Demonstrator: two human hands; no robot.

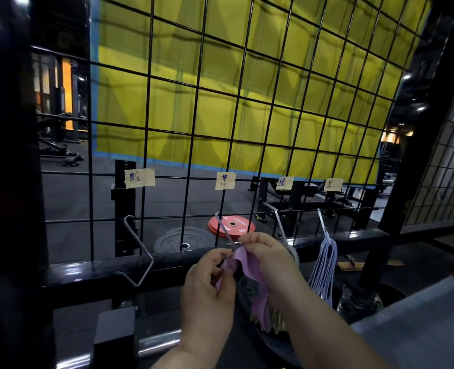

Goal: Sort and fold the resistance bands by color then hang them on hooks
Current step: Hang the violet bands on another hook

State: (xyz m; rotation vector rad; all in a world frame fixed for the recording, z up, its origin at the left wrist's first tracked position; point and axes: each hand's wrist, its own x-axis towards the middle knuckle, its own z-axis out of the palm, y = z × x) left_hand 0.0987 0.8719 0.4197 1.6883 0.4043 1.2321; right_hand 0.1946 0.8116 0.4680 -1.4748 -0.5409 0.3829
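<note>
Head view: hands point(207, 284) point(269, 258) pinch purple band point(250, 271) before wire grid point(239, 96), blue bands point(324, 265) beside.

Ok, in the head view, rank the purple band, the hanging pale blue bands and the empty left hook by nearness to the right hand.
1. purple band: pinched by the right hand, at the middle hook.
2. pale blue bands: hanging on a hook just to its right.
3. empty hook: far left on the grid, beyond the left hand.

1 head-worn view, facing forward and down, close to wire grid point(220, 129)
</note>
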